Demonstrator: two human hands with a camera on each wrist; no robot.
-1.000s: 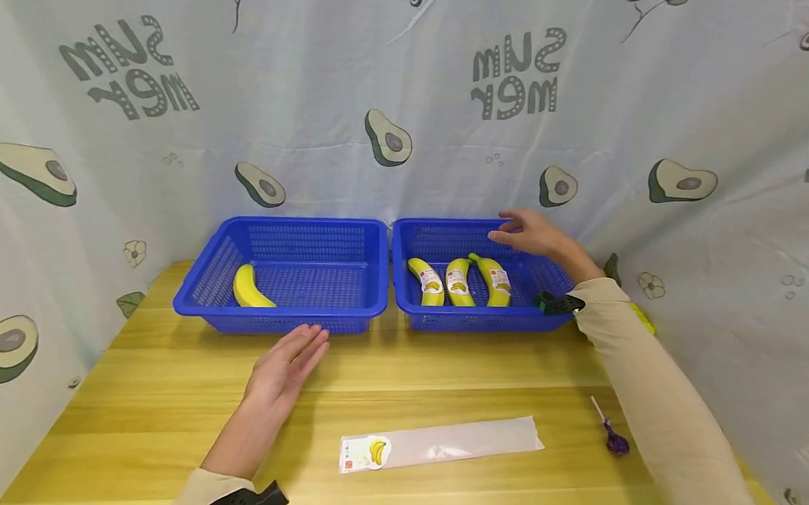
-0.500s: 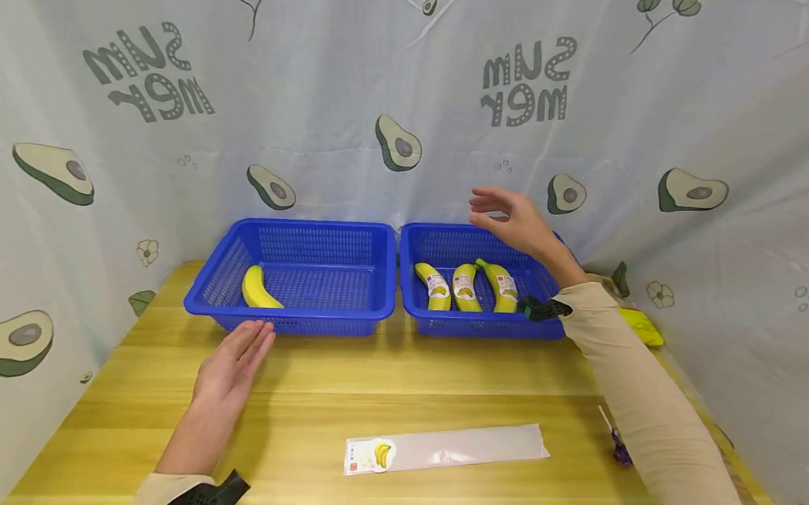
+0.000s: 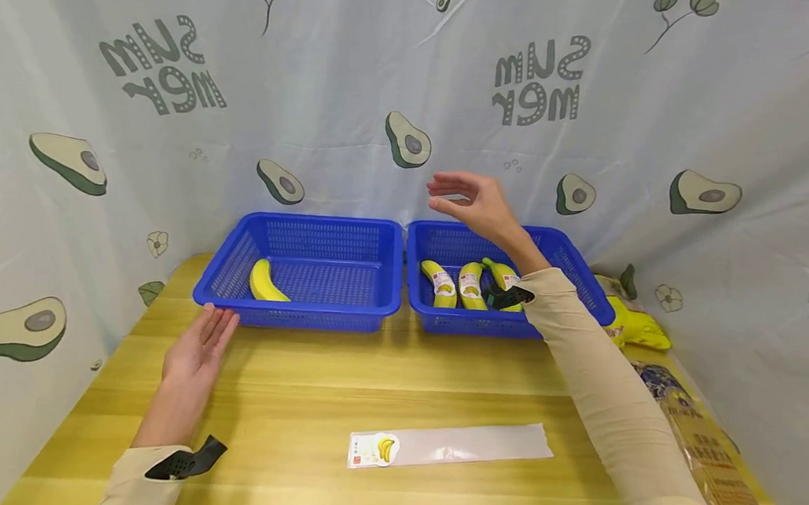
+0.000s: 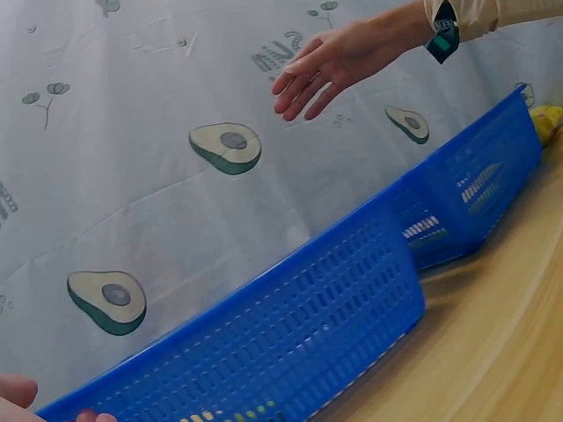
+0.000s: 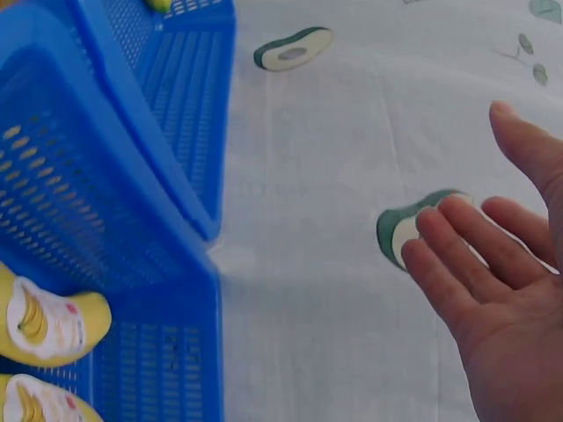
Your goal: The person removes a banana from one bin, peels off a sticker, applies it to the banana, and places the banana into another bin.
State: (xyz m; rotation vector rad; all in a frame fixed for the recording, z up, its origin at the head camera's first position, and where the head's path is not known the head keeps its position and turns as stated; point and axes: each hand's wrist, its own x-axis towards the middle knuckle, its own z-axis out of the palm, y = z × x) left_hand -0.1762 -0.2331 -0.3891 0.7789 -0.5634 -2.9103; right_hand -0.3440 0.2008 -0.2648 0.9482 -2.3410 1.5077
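In the head view my left hand point(image 3: 194, 355) is at the front left corner of the left blue basket point(image 3: 311, 314), fingers fairly straight; whether it touches the rim I cannot tell. One unlabelled banana point(image 3: 264, 283) lies inside that basket. Above the right blue basket point(image 3: 572, 265) hovers my right hand point(image 3: 480, 208), fingers loosely bent around nothing. Below it three labelled bananas point(image 3: 441, 283) lie side by side, the rightmost partly hidden by the wrist camera. The right wrist view shows that hand point(image 5: 501, 281) with its palm bare and fingers spread.
A clear plastic sleeve point(image 3: 451, 445) with a banana label lies flat on the wooden table point(image 3: 302, 398). Yellow packages point(image 3: 634, 323) sit right of the right basket, and a brown printed bag point(image 3: 701, 443) is by the right forearm. A patterned curtain point(image 3: 338, 71) hangs behind.
My left hand has moved left along the left basket's front toward its corner. The right hand has risen and shifted left over the right basket. The purple lollipop is now out of sight.
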